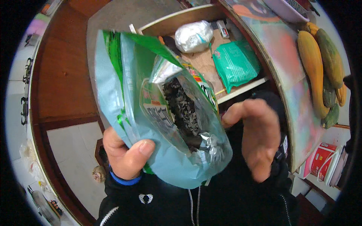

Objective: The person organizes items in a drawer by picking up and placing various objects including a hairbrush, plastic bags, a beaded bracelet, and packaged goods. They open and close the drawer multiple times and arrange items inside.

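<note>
My left hand (125, 154) grips the lower left side of a pale blue and green plastic zip pouch (113, 84), thumb on the near face. The pouch is tilted and its mouth gapes. Through it show dark, crinkled dried flakes (183, 110) inside; what they are I cannot tell. A shiny crumpled piece of silvery film (210, 141) lies by the flakes at the lower end. My right hand (260, 135) is curved beside the pouch's right edge, blurred, with thumb and fingers apart. One fingertip is at that edge; whether it touches is unclear.
Beyond the pouch, a pulled-out wooden drawer (169, 18) holds a white plastic bundle (194, 36), a green packet (236, 65) and a small box (223, 29). Several squashes (311, 67) lie on the right countertop (282, 56). Brown cabinetry (63, 65) runs along the left.
</note>
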